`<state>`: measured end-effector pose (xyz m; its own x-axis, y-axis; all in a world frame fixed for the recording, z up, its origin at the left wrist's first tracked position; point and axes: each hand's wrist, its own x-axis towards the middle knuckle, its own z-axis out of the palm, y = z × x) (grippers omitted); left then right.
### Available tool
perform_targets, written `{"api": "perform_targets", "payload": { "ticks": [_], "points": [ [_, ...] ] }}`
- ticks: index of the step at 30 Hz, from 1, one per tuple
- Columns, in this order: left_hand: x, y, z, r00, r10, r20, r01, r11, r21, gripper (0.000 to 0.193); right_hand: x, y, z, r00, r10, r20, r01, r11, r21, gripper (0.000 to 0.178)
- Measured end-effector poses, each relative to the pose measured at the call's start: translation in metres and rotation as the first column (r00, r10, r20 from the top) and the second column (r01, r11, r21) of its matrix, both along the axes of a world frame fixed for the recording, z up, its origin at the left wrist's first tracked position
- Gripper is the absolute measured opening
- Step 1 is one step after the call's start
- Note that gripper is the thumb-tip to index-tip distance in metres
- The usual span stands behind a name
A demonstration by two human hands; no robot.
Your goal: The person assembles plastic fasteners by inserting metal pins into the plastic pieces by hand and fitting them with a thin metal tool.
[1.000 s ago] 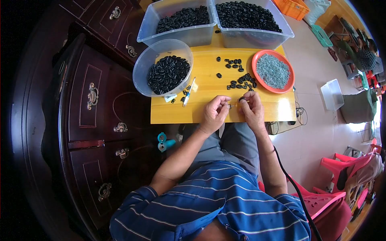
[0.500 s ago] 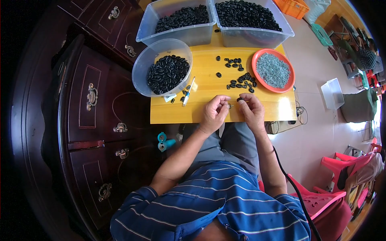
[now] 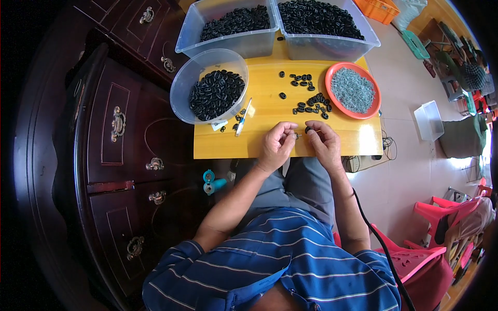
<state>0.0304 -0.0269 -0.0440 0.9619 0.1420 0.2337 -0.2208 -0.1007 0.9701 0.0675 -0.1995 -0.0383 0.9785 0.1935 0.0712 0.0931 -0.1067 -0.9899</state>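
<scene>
Black piece (image 3: pixel 308 129) pinched in the right grip (image 3: pixel 327 143) had just edged toward the pin-like bit (image 3: pixel 299 135) the left grip (image 3: pixel 276 146) was pinching, above the counter (image 3: pixel 223 147). Smaller gap, but they looked unjoined tbh.

The desk (image 3: pixel 223 147) in front of me has a glossy yellow top, with a patch of glare toward its right front corner; at its far side stand a left rectangular tub (image 3: pixel 254 50) and a right rectangular tub (image 3: pixel 324 52), both translucent; a round clear tub (image 3: pixel 179 85) juts past the left edge; an orange-red plate (image 3: pixel 329 85) sits near the right edge; loose black pieces (image 3: pixel 309 110) lie scattered left of the plate, many bunched close to it; beside the round tub lie a pen (image 3: pixel 241 122), a white slip (image 3: pixel 219 126) and some small dark bits (image 3: pixel 237 126).
</scene>
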Motion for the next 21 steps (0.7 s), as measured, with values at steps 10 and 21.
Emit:
{"api": "perform_targets", "payload": {
  "ticks": [10, 21],
  "points": [
    [-0.0005, -0.0001, -0.0004, 1.0, -0.006, -0.008, 0.006, 1.0, -0.011, 0.02, 0.0003, 0.0, 0.0055, 0.999, 0.043, 0.025, -0.041, 0.996, -0.076, 0.02],
    [0.0003, -0.0006, -0.0034, 1.0, 0.006, -0.01, -0.006, 1.0, -0.015, 0.019, 0.0017, 0.0014, 0.0031, 1.0, 0.006, -0.001, -0.006, 1.0, 0.018, 0.012]
  ]
}}
